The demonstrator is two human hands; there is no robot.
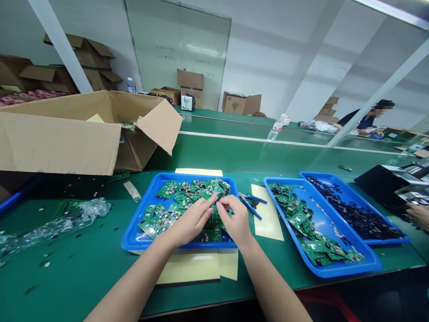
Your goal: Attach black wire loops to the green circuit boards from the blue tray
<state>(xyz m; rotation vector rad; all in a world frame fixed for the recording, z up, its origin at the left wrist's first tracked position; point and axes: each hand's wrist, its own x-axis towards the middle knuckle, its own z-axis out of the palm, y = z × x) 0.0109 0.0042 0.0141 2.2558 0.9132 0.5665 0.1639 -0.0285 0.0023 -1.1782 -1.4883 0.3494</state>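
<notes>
Both hands meet above the right half of a blue tray (129, 230) heaped with green circuit boards (167, 219). My left hand (196, 219) has its fingers together, the tips at a small dark piece (221, 196). Pinched fingers of my right hand (234, 217) touch the same piece from the right; whether it is joined to a board beneath is hidden. Blue-handled pliers (251, 205) lie just right of the tray, partly on a yellow sheet (268, 221).
A second blue tray (321, 210) holds more boards; a third (395, 241) holds black parts (355, 210). An open cardboard box (60, 134) stands back left, plastic wrap (83, 214) below it. At the right edge, another person's hand (418, 214) is near black items.
</notes>
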